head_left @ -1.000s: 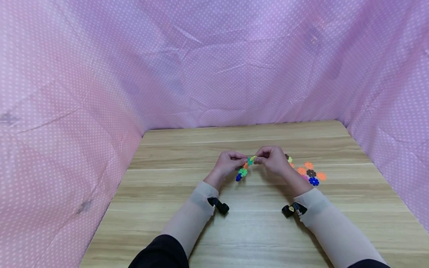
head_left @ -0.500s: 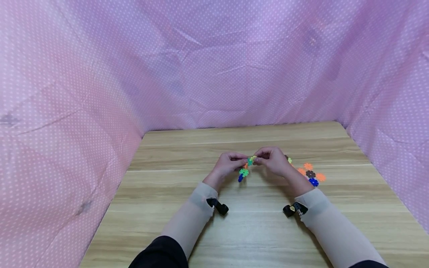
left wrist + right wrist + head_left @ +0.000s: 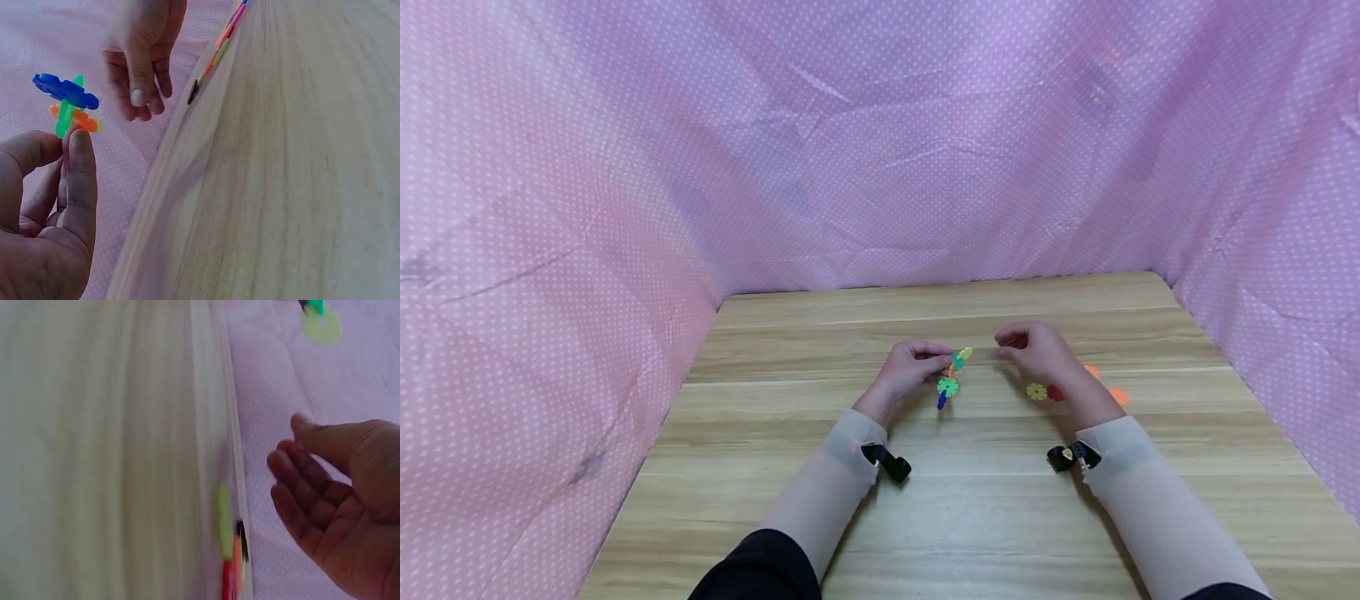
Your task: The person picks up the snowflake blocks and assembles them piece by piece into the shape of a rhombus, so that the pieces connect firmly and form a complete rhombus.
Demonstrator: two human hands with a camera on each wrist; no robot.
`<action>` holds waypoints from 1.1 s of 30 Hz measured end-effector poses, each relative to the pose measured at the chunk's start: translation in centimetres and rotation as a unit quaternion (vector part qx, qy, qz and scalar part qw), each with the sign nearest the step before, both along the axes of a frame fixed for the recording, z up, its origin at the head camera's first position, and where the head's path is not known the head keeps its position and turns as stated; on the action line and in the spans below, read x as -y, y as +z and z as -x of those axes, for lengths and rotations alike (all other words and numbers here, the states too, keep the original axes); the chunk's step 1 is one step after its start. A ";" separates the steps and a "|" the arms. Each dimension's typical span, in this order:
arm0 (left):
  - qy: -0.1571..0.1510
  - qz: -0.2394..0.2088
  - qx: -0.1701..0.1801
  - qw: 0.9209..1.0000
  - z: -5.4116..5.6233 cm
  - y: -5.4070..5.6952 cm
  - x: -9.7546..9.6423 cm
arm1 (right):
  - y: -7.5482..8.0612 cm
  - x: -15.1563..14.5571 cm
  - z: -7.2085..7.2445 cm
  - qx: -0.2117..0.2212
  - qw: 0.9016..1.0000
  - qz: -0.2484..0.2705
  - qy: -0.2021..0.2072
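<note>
Chain of discs [image 3: 947, 387] sits pinched by my left hand [image 3: 907, 367], at its three o'clock. My right hand [image 3: 1037, 352], thumb and fingers apart, holds nothing, yellow disc [image 3: 1036, 391] at its six o'clock. I judge linking in hand; adding another calls for an edge pinch.

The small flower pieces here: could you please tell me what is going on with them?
A person's left hand pinches a short chain of flower pieces above the table. The right hand is raised and apart from the chain, its fingers loosely curled, and no piece shows in it. More pieces lie on the table around that hand and wrist, among them a yellow flower, a red flower and an orange flower.
</note>
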State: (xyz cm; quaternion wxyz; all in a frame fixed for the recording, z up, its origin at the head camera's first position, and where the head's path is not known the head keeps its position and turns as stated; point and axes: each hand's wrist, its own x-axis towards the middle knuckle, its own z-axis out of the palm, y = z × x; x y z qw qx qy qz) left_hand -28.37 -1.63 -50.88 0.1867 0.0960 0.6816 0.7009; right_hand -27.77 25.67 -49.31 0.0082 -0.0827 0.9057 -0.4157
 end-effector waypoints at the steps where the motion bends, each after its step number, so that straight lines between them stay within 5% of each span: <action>1: -0.001 0.000 0.000 1.000 0.0 0.0 0.0 | 0.0 -0.4 0.1 0.000 1.000 -0.003 -0.005; 9: -0.006 -0.001 0.002 1.000 0.0 -0.2 0.1 | 0.0 -3.2 0.2 0.008 0.996 -0.081 -0.036; 20: -0.012 -0.012 0.003 1.000 0.1 0.0 0.0 | 0.2 -4.1 0.1 0.043 0.989 -0.139 -0.026; 33: -0.017 -0.008 0.003 1.000 0.3 -0.1 0.0 | 0.3 -3.3 0.3 0.023 0.995 -0.095 -0.030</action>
